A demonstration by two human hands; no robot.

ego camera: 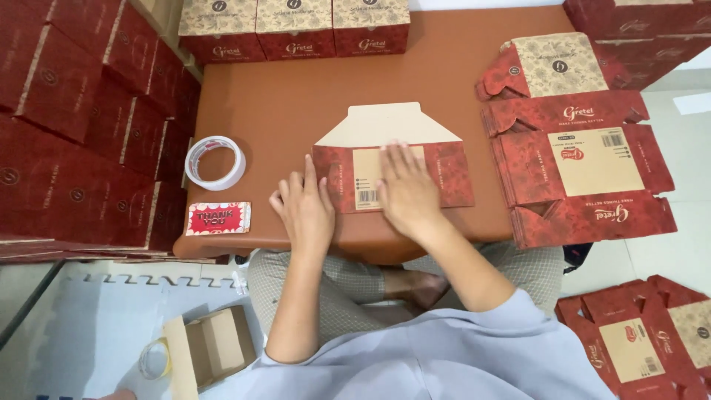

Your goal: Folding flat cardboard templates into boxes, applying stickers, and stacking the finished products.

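Left hand (304, 210): flat, fingers spread, palm down on the table (274, 104) at the near edge, its fingertips touching the left end of the folded box (444, 174); grips nothing.
Right hand (406, 191): flat and open, pressing down on the middle of the folded box; grips nothing.
Folded box: red card with a tan panel, lying flat near the near edge of the table, a plain tan flap pointing to the far side.
Open room: bare brown table top far of the flap and to its left, up to the tape roll (215, 162).
Edges: a red card (218, 218) sits at the near left corner; the stack of flat boxes (581, 141) overhangs the right edge.
Far edge: three made-up boxes (294, 28) in a row.
Left side: a wall of red boxes (89, 111) close against the table.
Hidden: the hands cover part of the tan panel; the boxes on the floor (641, 341) at near right are cut off by the frame.
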